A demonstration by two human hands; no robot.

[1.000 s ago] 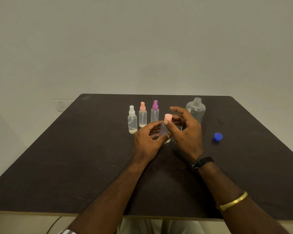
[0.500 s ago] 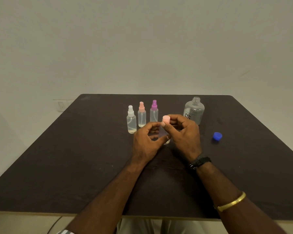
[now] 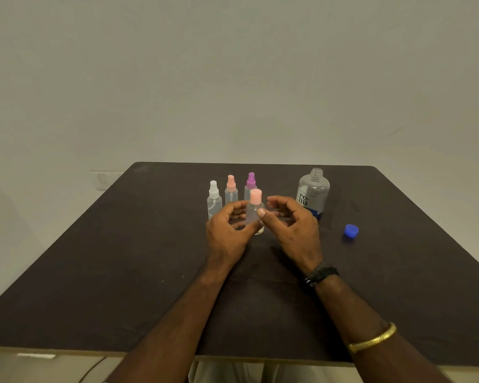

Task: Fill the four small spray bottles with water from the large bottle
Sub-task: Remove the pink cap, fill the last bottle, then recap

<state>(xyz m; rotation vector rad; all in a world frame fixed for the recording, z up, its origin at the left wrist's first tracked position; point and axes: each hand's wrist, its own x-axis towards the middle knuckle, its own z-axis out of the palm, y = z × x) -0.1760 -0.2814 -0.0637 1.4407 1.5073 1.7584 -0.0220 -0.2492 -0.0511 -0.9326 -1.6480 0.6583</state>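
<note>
Head view, left hand (image 3: 227, 236) grips spray bottle (image 3: 252, 210)

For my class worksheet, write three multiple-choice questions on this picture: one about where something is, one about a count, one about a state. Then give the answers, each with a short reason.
1. Where is the blue cap?
A. Screwed onto the large bottle
B. Lying on the table, right of the large bottle
C. On top of a spray bottle

2. How many small spray bottles stand free of the hands?
A. Two
B. Three
C. Four

3. What state is the large bottle in?
A. Upright, neck open
B. Upright, capped
C. Lying on its side

Answers:
1 B: the cap sits alone on the tabletop.
2 B: the white-topped bottle, pink-topped bottle and purple-topped bottle stand in a row, while the left hand holds the fourth bottle.
3 A: its bare threaded neck shows.
</note>
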